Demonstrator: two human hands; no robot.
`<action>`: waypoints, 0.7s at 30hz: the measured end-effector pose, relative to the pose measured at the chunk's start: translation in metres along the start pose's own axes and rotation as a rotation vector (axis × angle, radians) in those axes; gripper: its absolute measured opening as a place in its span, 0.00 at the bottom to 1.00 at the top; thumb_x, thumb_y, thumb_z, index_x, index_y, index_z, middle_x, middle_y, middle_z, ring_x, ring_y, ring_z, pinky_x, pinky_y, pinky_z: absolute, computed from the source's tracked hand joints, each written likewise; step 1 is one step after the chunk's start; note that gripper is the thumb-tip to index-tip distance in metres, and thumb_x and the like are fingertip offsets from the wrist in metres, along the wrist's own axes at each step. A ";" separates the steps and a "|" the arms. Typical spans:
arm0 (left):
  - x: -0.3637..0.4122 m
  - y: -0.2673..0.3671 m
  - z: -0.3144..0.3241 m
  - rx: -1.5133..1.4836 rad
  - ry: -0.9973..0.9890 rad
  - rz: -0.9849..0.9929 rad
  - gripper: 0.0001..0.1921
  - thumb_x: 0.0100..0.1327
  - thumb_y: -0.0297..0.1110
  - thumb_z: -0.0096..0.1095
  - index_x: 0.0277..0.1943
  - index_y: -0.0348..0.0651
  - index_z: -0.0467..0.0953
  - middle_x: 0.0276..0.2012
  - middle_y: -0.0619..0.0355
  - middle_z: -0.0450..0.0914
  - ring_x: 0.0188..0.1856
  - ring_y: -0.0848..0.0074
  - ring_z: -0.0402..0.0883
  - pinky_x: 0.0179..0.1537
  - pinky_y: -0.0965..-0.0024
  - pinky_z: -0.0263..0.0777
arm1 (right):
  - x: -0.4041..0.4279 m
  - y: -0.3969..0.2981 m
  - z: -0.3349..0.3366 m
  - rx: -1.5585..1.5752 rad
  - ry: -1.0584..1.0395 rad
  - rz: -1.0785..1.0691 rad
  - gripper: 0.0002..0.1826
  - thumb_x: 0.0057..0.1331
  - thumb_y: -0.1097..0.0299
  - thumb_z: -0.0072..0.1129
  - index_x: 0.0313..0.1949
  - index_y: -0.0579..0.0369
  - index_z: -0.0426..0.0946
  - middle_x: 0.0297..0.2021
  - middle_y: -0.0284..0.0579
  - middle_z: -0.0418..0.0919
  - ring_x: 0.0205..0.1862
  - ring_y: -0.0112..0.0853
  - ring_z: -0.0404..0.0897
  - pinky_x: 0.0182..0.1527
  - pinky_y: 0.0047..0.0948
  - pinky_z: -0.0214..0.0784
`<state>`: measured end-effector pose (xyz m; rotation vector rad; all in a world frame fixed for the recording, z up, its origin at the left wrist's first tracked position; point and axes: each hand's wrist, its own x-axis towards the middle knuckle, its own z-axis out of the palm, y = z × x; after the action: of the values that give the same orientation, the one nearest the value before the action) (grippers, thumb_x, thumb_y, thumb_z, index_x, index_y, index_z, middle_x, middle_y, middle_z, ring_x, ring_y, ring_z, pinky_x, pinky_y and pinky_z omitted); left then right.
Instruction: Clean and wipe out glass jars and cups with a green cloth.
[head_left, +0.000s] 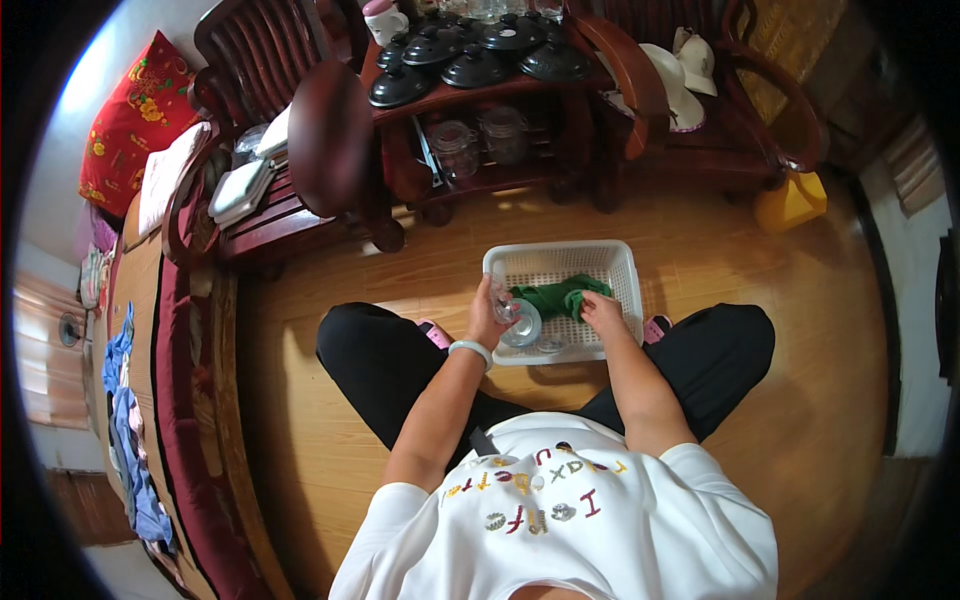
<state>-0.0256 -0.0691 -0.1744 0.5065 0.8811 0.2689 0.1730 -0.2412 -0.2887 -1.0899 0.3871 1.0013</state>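
In my left hand (487, 319) is a small clear glass vessel (501, 301), held at the left side of a white plastic basket (637, 300) on the floor. My right hand (604, 313) pinches the edge of a green cloth (553, 297) that lies bunched across the basket. Just right of my left fingers, a round clear glass dish or jar (525, 322) stands inside the basket. Near the basket's front wall lies another small clear piece (551, 345). My left palm hides part of the held vessel.
Beyond the basket stands a dark wooden table (487, 90) with several black lids (474, 66) on top and glass jars (453, 146) on its lower shelf. Wooden armchairs flank it. A yellow container (796, 201) is at the right. My knees are either side of the basket.
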 end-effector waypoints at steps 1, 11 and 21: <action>0.000 -0.001 0.003 -0.002 -0.003 0.001 0.25 0.64 0.65 0.49 0.49 0.54 0.67 0.40 0.57 0.74 0.39 0.64 0.76 0.44 0.54 0.66 | 0.002 -0.004 0.001 -0.002 0.000 -0.003 0.09 0.58 0.77 0.65 0.38 0.55 0.76 0.36 0.40 0.79 0.40 0.34 0.79 0.48 0.44 0.72; 0.008 -0.009 0.015 0.069 -0.059 -0.012 0.30 0.63 0.67 0.46 0.55 0.53 0.68 0.46 0.56 0.74 0.43 0.62 0.77 0.47 0.52 0.67 | -0.039 -0.072 0.056 -0.953 -0.142 -0.330 0.08 0.68 0.61 0.55 0.39 0.52 0.74 0.35 0.36 0.78 0.36 0.28 0.77 0.44 0.30 0.68; -0.038 0.013 0.043 -0.199 -0.373 -0.027 0.38 0.65 0.67 0.43 0.66 0.43 0.62 0.58 0.43 0.67 0.57 0.49 0.73 0.54 0.53 0.74 | -0.181 -0.163 0.125 0.408 -0.770 -0.401 0.22 0.71 0.47 0.45 0.47 0.52 0.76 0.44 0.44 0.81 0.47 0.38 0.79 0.53 0.42 0.72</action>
<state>-0.0154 -0.0874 -0.1190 0.3440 0.4912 0.2248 0.1881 -0.2360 -0.0149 -0.3363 -0.2448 0.8543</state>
